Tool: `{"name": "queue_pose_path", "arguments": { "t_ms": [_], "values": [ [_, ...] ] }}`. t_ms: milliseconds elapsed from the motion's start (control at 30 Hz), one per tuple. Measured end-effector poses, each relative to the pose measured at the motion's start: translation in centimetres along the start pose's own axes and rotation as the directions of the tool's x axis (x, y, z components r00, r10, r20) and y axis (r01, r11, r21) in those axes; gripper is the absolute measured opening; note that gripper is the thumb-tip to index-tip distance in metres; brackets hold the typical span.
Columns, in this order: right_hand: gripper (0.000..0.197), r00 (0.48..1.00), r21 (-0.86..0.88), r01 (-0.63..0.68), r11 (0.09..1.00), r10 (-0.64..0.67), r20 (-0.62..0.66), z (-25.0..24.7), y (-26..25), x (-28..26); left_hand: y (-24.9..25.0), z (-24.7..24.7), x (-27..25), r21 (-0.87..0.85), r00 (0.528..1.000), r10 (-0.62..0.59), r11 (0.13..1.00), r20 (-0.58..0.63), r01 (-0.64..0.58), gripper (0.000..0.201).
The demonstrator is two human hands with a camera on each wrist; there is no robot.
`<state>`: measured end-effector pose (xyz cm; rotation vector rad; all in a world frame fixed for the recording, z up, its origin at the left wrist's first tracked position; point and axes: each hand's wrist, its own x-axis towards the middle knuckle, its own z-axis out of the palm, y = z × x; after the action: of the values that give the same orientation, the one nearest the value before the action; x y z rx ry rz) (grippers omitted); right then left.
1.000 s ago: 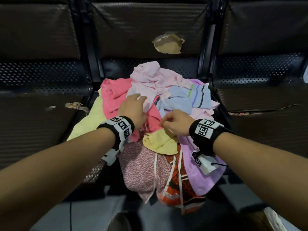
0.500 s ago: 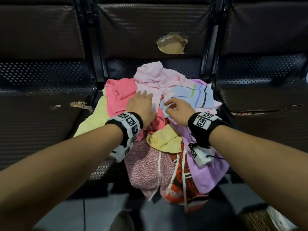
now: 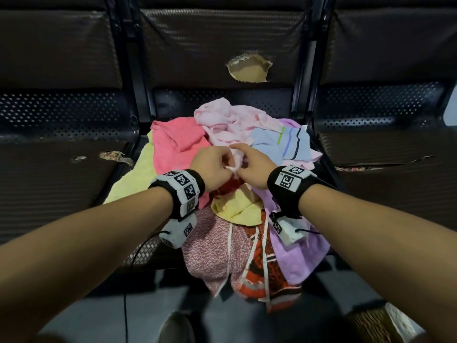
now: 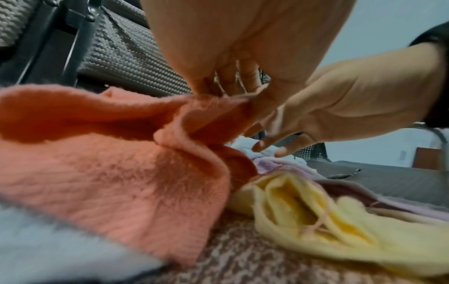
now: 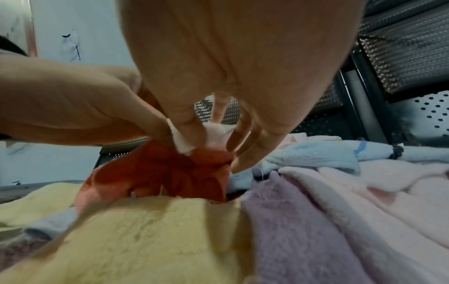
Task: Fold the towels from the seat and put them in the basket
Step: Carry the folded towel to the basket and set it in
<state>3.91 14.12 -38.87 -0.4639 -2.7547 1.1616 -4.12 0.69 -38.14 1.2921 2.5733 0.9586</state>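
Towels heaped on the seat (image 3: pixel 138 253), our two hands meeting on top

The pale pink towel (image 3: pixel 232 122) ran toward twelve o'clock; left hand (image 3: pixel 210 167) and right hand (image 3: pixel 252 167), equally near, pinched its near edge (basket (image 3: pixel 371 323) at five o'clock).

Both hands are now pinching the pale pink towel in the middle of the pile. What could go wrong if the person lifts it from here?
1. The left hand and right hand pinch only a small edge of the pale pink towel; it may slip out.
2. That towel lies tangled with the coral towel and the blue striped towel, so lifting could drag them along.
3. The patterned towels already hang over the seat's front edge; a tug might pull them to the floor.
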Motion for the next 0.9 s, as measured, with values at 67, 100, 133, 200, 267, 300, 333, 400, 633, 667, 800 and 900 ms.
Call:
{"name": "queue_pose_path", "arguments": {
  "t_ms": [67, 100, 133, 200, 267, 300, 333, 400, 633, 667, 800, 900],
  "values": [
    [0.06, 0.999, -0.008, 0.039, 0.999, -0.039, -0.012, -0.1, 0.0, 0.2, 1.0, 0.0, -0.6, -0.073, 1.0, 0.014, 0.997, 0.017, -0.012, 0.009],
    [0.06, 0.999, -0.028, 0.047, 0.998, -0.048, -0.025, -0.2, 0.1, 0.3, 1.6, 0.0, -0.9, -0.128, 1.0, 0.006, 0.992, 0.013, -0.004, 0.016],
    [0.061, 0.999, -0.062, 0.044, 0.997, -0.045, -0.026, -0.3, 0.3, 0.4, 2.1, -0.1, -1.2, -0.207, 1.0, -0.003, 0.978, 0.004, 0.003, 0.021],
    [0.056, 1.0, -0.154, 0.002, 0.988, 0.001, 0.017, -0.7, 1.1, 0.5, 3.4, -0.5, -1.9, -0.345, 0.999, -0.029, 0.938, -0.015, 0.022, 0.022],
    [0.04, 0.999, -0.268, -0.041, 0.963, 0.045, 0.009, -1.3, 1.8, 0.2, 4.3, -1.0, -2.7, -0.443, 0.998, -0.027, 0.897, -0.059, -0.002, 0.017],
    [0.034, 0.999, -0.301, -0.047, 0.953, 0.04, -0.029, -1.8, 1.8, -0.1, 4.4, -1.4, -3.1, -0.473, 0.996, -0.036, 0.881, -0.082, -0.007, 0.015],
    [0.029, 0.998, -0.307, -0.02, 0.951, 0.001, -0.061, -2.3, 1.5, -0.4, 4.3, -1.8, -3.4, -0.474, 0.993, -0.054, 0.88, -0.101, -0.001, 0.012],
    [0.019, 0.985, -0.315, 0.127, 0.94, -0.158, -0.075, -3.0, 0.5, -1.0, 3.6, -2.7, -3.6, -0.305, 0.993, -0.076, 0.951, -0.094, 0.044, 0.016],
    [0.014, 0.953, -0.266, 0.281, 0.922, -0.301, -0.038, -4.4, -3.3, -4.8, 3.0, -3.3, -4.1, 0.247, 0.98, 0.16, 0.951, 0.115, -0.185, 0.022],
    [0.018, 0.956, -0.225, 0.284, 0.932, -0.294, -0.013, -4.5, -3.5, -5.4, 3.3, -3.3, -4.4, 0.179, 0.979, 0.17, 0.966, 0.111, -0.188, 0.014],
    [0.044, 0.983, 0.045, 0.168, 0.985, -0.171, 0.061, -5.6, -2.7, -6.7, 5.4, -4.3, -5.0, -0.182, 0.996, 0.081, 0.98, -0.024, -0.084, 0.036],
    [0.042, 0.981, -0.044, 0.171, 0.984, -0.165, 0.101, -5.9, -1.8, -7.2, 7.5, -5.6, -4.3, -0.455, 0.991, 0.011, 0.888, -0.13, -0.069, 0.044]
  ]
}}
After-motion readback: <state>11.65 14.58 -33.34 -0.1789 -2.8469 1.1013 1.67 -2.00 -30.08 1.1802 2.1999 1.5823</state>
